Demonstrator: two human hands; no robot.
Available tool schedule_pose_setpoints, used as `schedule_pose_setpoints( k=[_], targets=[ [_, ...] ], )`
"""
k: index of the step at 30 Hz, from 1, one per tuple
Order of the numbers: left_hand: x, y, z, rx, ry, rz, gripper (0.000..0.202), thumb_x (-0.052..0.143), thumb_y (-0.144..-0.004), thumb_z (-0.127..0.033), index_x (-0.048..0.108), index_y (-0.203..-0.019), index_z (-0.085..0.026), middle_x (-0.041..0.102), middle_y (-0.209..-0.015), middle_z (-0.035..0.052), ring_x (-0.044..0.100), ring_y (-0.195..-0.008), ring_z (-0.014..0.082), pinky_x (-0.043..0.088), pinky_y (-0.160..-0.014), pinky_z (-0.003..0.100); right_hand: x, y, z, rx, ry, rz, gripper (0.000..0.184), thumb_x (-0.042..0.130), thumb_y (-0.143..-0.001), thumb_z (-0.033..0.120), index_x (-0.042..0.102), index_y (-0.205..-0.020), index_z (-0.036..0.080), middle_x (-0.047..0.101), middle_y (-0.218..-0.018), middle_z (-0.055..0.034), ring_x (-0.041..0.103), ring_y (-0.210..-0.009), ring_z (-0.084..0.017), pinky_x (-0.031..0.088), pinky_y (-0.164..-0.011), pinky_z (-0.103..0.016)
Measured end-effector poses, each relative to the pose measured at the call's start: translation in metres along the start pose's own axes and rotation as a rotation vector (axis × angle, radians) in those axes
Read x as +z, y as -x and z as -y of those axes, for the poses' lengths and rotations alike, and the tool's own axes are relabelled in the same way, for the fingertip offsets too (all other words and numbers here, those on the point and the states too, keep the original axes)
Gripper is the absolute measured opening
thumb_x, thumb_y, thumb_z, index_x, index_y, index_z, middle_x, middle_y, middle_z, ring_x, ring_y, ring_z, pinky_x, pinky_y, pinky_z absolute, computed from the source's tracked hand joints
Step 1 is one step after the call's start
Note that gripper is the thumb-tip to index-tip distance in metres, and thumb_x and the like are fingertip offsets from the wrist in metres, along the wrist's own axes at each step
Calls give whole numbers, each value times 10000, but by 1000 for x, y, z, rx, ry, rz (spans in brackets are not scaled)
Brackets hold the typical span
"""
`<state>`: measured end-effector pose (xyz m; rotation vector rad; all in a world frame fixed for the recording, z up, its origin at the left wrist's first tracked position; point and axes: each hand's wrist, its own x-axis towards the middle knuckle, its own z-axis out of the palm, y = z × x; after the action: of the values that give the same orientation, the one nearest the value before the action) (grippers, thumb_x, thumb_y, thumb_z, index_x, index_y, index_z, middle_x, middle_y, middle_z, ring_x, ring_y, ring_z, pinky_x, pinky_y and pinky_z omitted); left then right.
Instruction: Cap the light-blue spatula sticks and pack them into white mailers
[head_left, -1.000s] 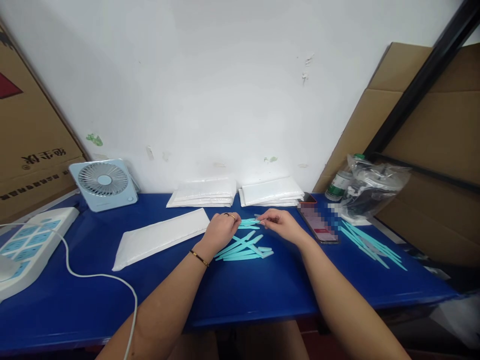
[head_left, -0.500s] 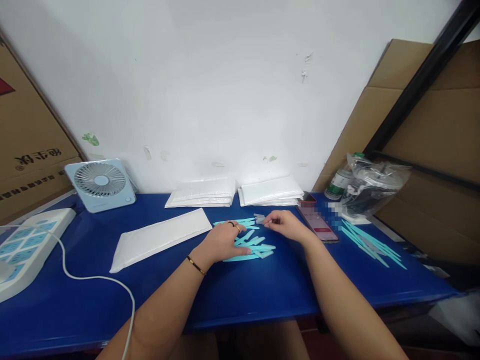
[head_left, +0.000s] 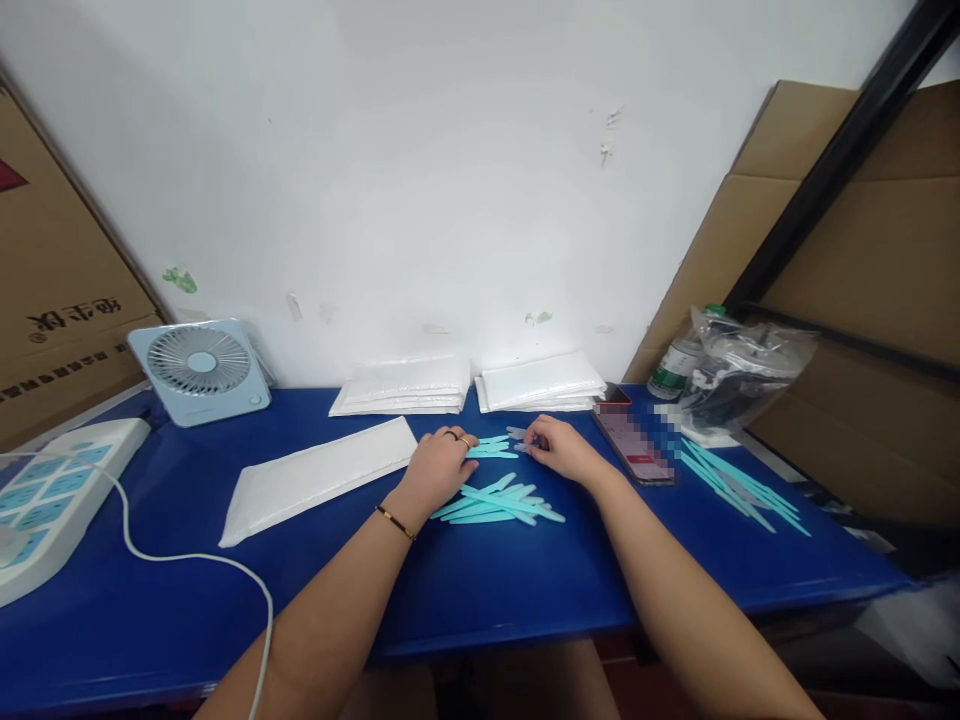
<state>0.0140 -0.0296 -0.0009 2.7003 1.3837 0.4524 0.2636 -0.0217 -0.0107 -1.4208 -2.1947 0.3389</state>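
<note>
My left hand (head_left: 441,462) has its fingers curled round the left ends of a small row of turquoise eyebrow razors (head_left: 495,447). Just nearer to me, a loose, crisscrossed pile of similar razors (head_left: 499,502) lies on the blue table, their right ends pale and translucent. On the other side of the row, my right hand (head_left: 559,448) is closed in a pinch at some small translucent razor ends (head_left: 517,434). Its fingertips partly hide what they hold. A white padded envelope (head_left: 322,480) lies flat to the left of my left hand.
Two stacks of white padded envelopes (head_left: 401,385) stand by the wall. To the right are a phone (head_left: 634,445), more turquoise razors (head_left: 742,485), a bottle (head_left: 675,370) and a plastic bag (head_left: 750,370). A fan (head_left: 201,368), power strip (head_left: 67,500) and white cable (head_left: 172,557) occupy the left.
My left hand has drawn back slightly to the left, and its thumb has come off the nearer pile, which now shows more fully. My right hand has shifted only slightly.
</note>
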Motion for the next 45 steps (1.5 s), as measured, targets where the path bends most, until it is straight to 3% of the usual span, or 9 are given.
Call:
schedule_pose_setpoints(
  k=[4,8,22,27,31,33,38,45],
  targets=[
    [5,-8,11,-104,-69,29,181,511,-854,-273,628,-985,-231,614,-1018,50,546,-972,212,404,-777,309,-2,1,-1,2,-44,-30,84,579,-760,178,647,-806,193,599,-780,-15,530,-653,-127,392,-618,-234],
    [5,-10,13,-95,-74,0,193,446,-888,-256,636,-868,-232,632,-909,26,563,-895,195,390,-729,300,-4,2,2,-20,-125,-53,121,560,-780,198,669,-831,191,628,-799,-28,542,-659,-131,407,-625,-242],
    [-2,-9,10,-87,14,-61,210,420,-906,-271,622,-886,-219,633,-898,28,563,-872,188,364,-703,293,0,1,7,-66,-263,-31,185,551,-828,303,697,-872,199,629,-849,-43,534,-666,-129,400,-602,-246],
    [-2,-8,3,-18,58,-55,215,419,-904,-260,625,-872,-206,636,-894,32,562,-875,184,378,-732,287,5,1,17,-88,-311,-9,189,573,-821,314,697,-900,196,615,-848,-39,537,-654,-118,406,-599,-240],
    [-3,-5,-3,71,119,10,208,439,-887,-240,638,-845,-198,644,-886,30,577,-837,166,398,-736,268,-1,4,21,-88,-338,113,184,602,-799,328,704,-858,187,606,-793,-30,529,-619,-114,395,-558,-230],
    [-2,-4,-3,67,140,43,190,470,-873,-283,644,-861,-210,645,-873,20,585,-808,162,404,-708,264,-5,6,17,-63,-328,141,186,609,-792,329,707,-859,186,614,-772,-29,537,-622,-121,395,-554,-229],
    [1,-4,6,-68,143,17,185,548,-813,-336,628,-934,-221,628,-890,22,581,-831,180,411,-685,268,-8,4,-5,43,-89,-13,177,593,-771,216,700,-910,192,625,-828,-42,555,-675,-139,421,-648,-260],
    [8,-8,11,-86,208,47,130,522,-808,-260,635,-848,-209,614,-835,21,578,-794,168,426,-675,260,-1,2,-1,87,-99,72,89,625,-744,226,704,-777,204,650,-759,-13,565,-658,-135,409,-618,-237]
  ],
)
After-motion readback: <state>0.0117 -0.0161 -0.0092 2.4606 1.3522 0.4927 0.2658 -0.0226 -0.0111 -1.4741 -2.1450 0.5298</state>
